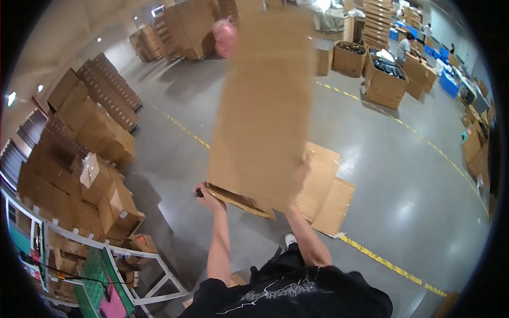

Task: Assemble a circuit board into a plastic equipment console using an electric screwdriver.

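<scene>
A tall brown cardboard box [260,111], which looks partly flattened, stands up in front of me and is smeared by motion. Its lower end is parted, with a dark gap between the panels. My left hand [210,198] is closed at the lower left corner of this box. A small dark object [199,192] shows at those fingers, too small to name. On the right edge of the box, my right hand [298,185] is closed around the board, its fingers blurred. Flat cardboard sheets [334,199] lie on the floor just behind and right of it.
Stacked cardboard boxes [79,185] line the left side. A white-framed cart [159,286] with a green basket [98,275] stands at the lower left. Large filled cartons [384,87] and a person [404,47] are at the far right. Yellow tape [382,259] marks the grey floor.
</scene>
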`<action>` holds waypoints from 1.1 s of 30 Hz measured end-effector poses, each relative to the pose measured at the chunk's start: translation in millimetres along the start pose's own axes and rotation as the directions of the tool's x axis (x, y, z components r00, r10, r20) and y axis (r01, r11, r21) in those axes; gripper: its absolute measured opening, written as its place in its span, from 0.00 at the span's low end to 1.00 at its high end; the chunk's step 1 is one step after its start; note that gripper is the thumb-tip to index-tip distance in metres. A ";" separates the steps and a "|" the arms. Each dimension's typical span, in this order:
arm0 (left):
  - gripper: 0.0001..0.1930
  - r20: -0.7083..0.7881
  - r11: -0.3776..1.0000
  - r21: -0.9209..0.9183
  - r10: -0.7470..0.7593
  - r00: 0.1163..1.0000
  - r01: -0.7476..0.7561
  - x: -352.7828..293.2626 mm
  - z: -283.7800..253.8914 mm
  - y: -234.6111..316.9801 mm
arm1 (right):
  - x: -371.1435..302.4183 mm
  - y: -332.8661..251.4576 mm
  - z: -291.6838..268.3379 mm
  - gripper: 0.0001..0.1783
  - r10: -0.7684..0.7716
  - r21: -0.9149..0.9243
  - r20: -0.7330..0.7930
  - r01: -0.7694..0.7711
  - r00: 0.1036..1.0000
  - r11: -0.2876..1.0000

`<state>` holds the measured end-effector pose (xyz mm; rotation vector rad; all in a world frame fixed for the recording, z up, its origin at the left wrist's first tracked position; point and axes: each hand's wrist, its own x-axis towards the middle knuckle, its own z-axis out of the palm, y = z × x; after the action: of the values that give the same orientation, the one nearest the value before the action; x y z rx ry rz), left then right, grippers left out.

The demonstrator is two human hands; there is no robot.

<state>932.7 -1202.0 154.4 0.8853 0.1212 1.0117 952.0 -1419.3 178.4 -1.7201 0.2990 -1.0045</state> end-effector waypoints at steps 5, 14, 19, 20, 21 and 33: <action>0.12 -0.177 0.700 0.510 -0.483 0.858 0.500 20.2 -44.0 -134.7 | 155.4 -44.7 136.7 0.36 -0.279 0.288 0.521 0.142 0.807 0.947; 0.06 -0.530 0.292 0.533 -0.617 0.582 0.794 82.3 -207.2 -192.4 | 14.0 128.4 344.9 0.22 -0.008 -0.002 0.999 0.248 0.039 0.969; 0.05 -0.397 0.305 0.451 -0.773 0.494 0.839 195.3 -149.0 -228.3 | -33.2 173.7 375.2 0.29 0.074 -0.011 0.901 0.149 -0.427 0.989; 0.06 -0.274 0.327 0.452 -0.835 0.478 0.830 213.1 -139.2 -236.2 | -28.8 166.2 391.9 0.29 0.076 -0.014 0.895 0.142 -0.440 0.990; 0.06 -0.178 0.253 0.485 -0.909 0.377 0.837 240.7 -112.1 -246.5 | -20.8 158.2 404.1 0.31 0.138 -0.130 0.932 0.047 -0.334 0.990; 0.07 0.031 -0.168 0.723 -0.961 -0.275 0.670 464.0 102.4 -478.3 | 134.1 176.0 633.7 0.27 0.454 -0.147 0.891 -0.958 -0.021 0.245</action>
<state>1566.3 -1009.4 28.0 1.1452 0.4098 -1.0089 1552.3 -1152.2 40.9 -0.9339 0.2472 0.6736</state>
